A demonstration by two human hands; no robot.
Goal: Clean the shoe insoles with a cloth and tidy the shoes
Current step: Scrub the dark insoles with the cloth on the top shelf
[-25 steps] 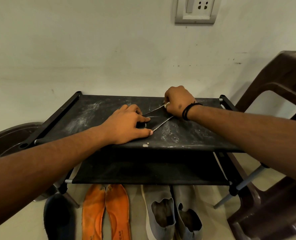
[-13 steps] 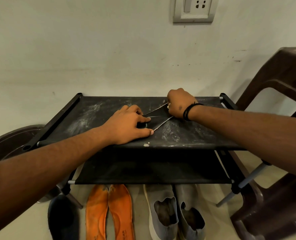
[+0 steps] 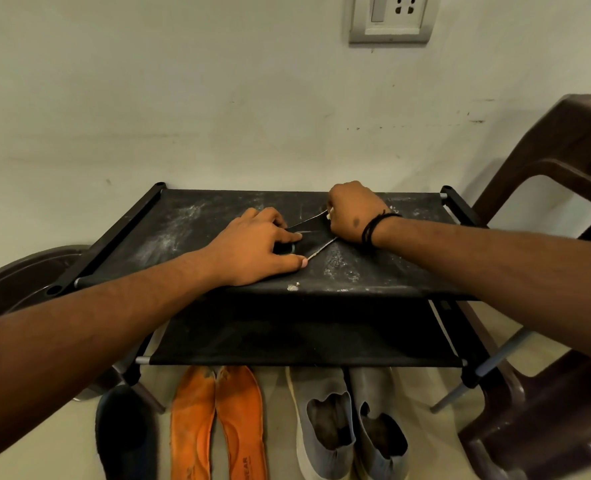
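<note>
We held a dark insole (image 3: 313,237) flat on the dusty top shelf of the black shoe rack (image 3: 197,216), its pale edges showing as thin lines between our two hands. Our left hand (image 3: 256,251) lay over the nearer end, fingers spread and pressing down, the thumb tip touching the insole's near pale edge and the other fingers curved over its dark surface. Our right hand (image 3: 352,213) was curled into a fist at the far end, knuckles up, with a scrap of something pale showing at the fingertips; we could not tell whether that was a cloth or only the insole's rim, so what those fingers gripped stayed unclear to us. A black cord bracelet (image 3: 373,226) sat on that wrist.

On the floor under the rack lay two orange insoles (image 3: 217,424) side by side, a pair of grey slip-on shoes (image 3: 349,424) just to their right, and a dark shoe (image 3: 126,434) to their left. A brown plastic chair (image 3: 546,393) stood at the right, and a brown tub (image 3: 20,282) at the left.
</note>
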